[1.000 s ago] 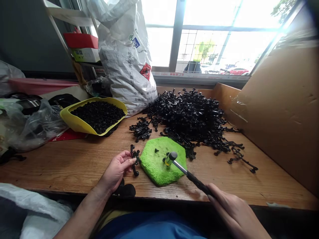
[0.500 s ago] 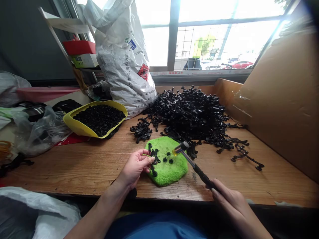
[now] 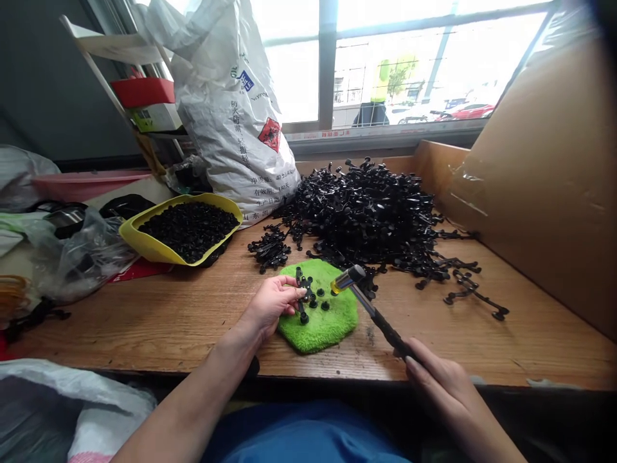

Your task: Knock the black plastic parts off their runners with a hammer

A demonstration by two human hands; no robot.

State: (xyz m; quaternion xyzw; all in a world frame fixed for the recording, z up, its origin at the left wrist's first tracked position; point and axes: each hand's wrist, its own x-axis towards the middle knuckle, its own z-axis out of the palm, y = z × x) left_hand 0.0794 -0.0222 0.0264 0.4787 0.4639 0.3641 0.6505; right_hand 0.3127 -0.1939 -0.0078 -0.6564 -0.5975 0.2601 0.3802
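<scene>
Pinched in the fingers of my left hand (image 3: 277, 301) is a black branched plastic part (image 3: 303, 308) with round ends. It is over the left side of a green fluffy cloth (image 3: 313, 337) on the table. Several small black round pieces (image 3: 325, 305) stand on the cloth just right of that part. My right hand (image 3: 436, 373) is closed around the dark handle of a small mallet (image 3: 380, 321). The mallet's head, black at one end and yellow at the other, is above the cloth's right edge, apart from the black part.
Behind the cloth rises a large heap of black branched parts (image 3: 366, 212), with a few strays (image 3: 475, 296) to its right. A yellow scoop (image 3: 132, 238) of small black pieces stands left, before a white sack (image 3: 236, 128). Cardboard (image 3: 540, 193) walls the right side.
My left hand has moved the black branched part slightly right, close against the small round pieces. The mallet stays raised over the cloth's right side. The whole view has shifted a little.
</scene>
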